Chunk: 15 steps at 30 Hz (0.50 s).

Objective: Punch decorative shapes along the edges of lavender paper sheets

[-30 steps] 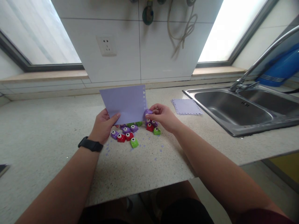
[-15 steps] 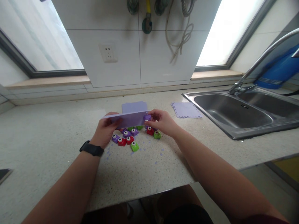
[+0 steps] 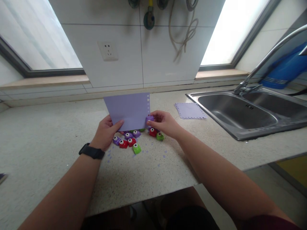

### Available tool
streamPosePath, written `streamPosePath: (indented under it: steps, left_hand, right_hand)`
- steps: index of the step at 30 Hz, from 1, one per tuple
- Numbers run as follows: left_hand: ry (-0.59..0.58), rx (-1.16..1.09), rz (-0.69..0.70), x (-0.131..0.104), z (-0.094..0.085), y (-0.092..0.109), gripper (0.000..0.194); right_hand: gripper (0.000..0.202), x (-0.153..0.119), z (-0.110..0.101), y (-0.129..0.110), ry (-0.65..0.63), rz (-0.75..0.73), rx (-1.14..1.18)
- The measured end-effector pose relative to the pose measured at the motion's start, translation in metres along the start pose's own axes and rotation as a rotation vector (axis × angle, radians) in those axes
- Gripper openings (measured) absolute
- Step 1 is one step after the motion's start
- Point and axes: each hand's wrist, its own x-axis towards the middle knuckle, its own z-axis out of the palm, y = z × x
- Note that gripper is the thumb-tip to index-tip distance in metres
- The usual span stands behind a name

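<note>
My left hand (image 3: 105,133) is closed on the lower left corner of a purple sheet of paper (image 3: 128,110), its thumb on the near face. The sheet stands tilted up, with a row of small punched holes down its right edge. In my right hand (image 3: 165,124) is a purple craft punch (image 3: 150,119), set at the sheet's right edge near the bottom. Below the paper lie several more punches, among them a green punch (image 3: 137,148), a red punch (image 3: 123,144) and another red punch (image 3: 153,132). Small purple paper bits are scattered around them.
To the right lies a stack of purple sheets (image 3: 190,110) with punched edges, beside the steel sink (image 3: 237,111) and its faucet (image 3: 242,87). Behind the speckled counter (image 3: 59,127) is a tiled wall with a socket (image 3: 107,51).
The purple sheet has been tipped up from nearly edge-on, so its face and punched right edge now show. It hides the stack behind it. The right hand keeps the punch at the edge.
</note>
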Motion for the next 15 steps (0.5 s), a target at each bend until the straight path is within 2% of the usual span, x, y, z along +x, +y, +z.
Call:
streamPosePath:
  steps: [15]
  left_hand:
    - [0.013,-0.002,0.0,-0.0003,-0.0001,0.0,0.05]
  right_hand:
    - [0.033,0.0006,-0.0012,0.0033,-0.006,-0.015,0.014]
